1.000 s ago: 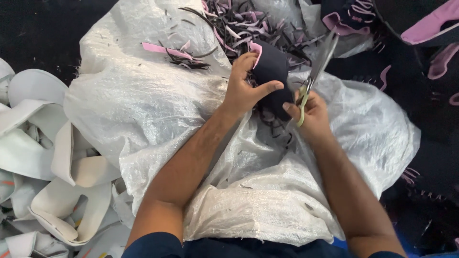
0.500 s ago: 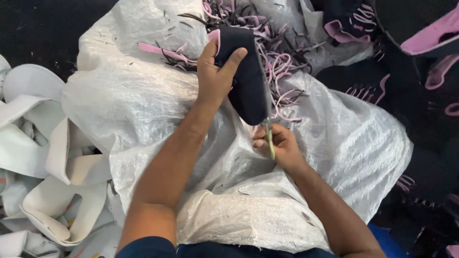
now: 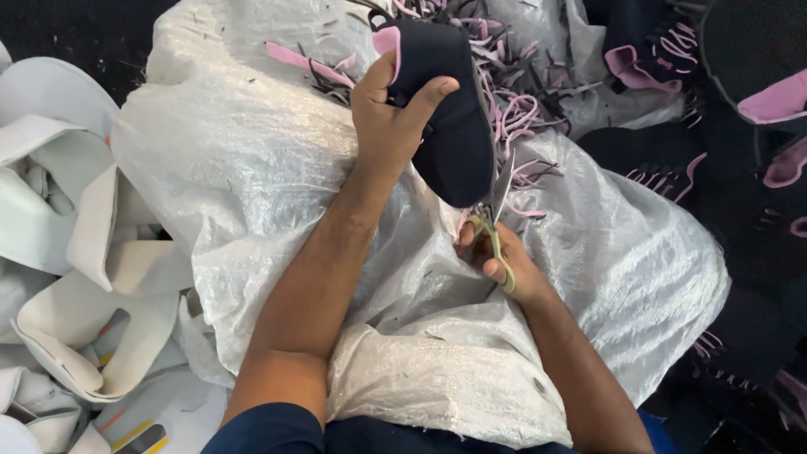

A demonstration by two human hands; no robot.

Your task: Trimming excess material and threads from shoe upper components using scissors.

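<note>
Since half a second ago little has shifted: left hand (image 3: 388, 113) keeps the dark shoe piece (image 3: 450, 118) raised over the lap, and the right hand (image 3: 498, 262) with the scissors (image 3: 494, 220) stays just under its lower end; a full second back the two hands were closer together, piece held lower. Left hand grip: fingers wrapped round the left edge of the piece, thumb (image 3: 429, 91) pressed flat across its dark face, closed firmly. Right hand: fingers curled through the yellowish scissor handles, closed on them; blades point up and slightly right, tips touching or just beside the rounded bottom edge of the piece. How far the blades are parted cannot be told. Long axis of the piece runs from top of view down toward the body, pink lining showing at the upper left rim. The piece lies above and a little left of the right hand's fingers; the right hand is the nearer one to its lower edge, the left holds the upper half. Underneath: white woven sack (image 3: 252, 185) spread across the lap. Pink and dark trimmings (image 3: 521, 109) heaped beyond the piece. White foam cut-outs (image 3: 76, 252) at left; more dark pieces with pink lining (image 3: 773, 101) at right.
</note>
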